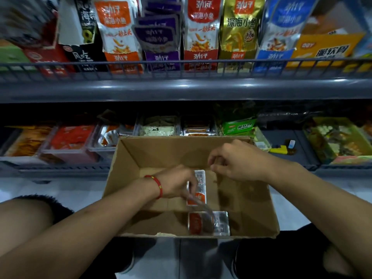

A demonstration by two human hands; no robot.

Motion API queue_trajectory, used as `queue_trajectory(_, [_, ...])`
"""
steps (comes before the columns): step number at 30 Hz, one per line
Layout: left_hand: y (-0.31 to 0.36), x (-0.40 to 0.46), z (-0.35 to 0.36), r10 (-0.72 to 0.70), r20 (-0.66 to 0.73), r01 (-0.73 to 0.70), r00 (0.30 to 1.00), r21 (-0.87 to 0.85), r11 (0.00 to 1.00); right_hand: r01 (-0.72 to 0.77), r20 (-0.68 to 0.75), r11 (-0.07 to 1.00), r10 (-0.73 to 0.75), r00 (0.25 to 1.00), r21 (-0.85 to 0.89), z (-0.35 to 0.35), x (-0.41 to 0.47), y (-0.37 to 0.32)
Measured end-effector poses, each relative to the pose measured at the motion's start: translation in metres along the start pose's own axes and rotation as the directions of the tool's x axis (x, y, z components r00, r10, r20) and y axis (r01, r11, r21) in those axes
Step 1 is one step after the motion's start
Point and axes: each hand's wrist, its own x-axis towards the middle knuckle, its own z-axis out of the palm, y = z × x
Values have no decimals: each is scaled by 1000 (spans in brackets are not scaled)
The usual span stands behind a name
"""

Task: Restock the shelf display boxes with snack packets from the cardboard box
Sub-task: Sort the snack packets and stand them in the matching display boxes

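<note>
The cardboard box (128, 176) stood on the floor before the lower shelf (60, 171) and was found nearly empty. The left hand (177, 183) reached into it, its grip pinching one orange-and-silver snack packet (198, 186) held upright near the box's middle. A second packet (209, 223) lay flat against the near wall. No others were visible inside. The right hand (239, 160) hovered over the far right of the box, fingers loosely curled, apparently holding nothing. The display boxes (70, 141) on the lower shelf already held stock, though fill levels could not be judged. In my assessment the restocking was close to finished, with these two packets outstanding.
</note>
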Motion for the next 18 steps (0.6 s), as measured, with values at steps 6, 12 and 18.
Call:
queue_trajectory(6, [24, -48, -56, 158, -552, -311, 818, -195, 930, -161, 206, 737, 31, 978, 657, -1, 11, 1])
queue_trajectory(12, [37, -71, -62, -340, -488, -363, 804, -856, 368, 91, -166, 398, 158, 973, 913, -13, 10, -15])
queue_trajectory(18, [33, -90, -58, -398, -304, -234, 866, -948, 215, 99, -222, 352, 329, 918, 931, -18, 6, -35])
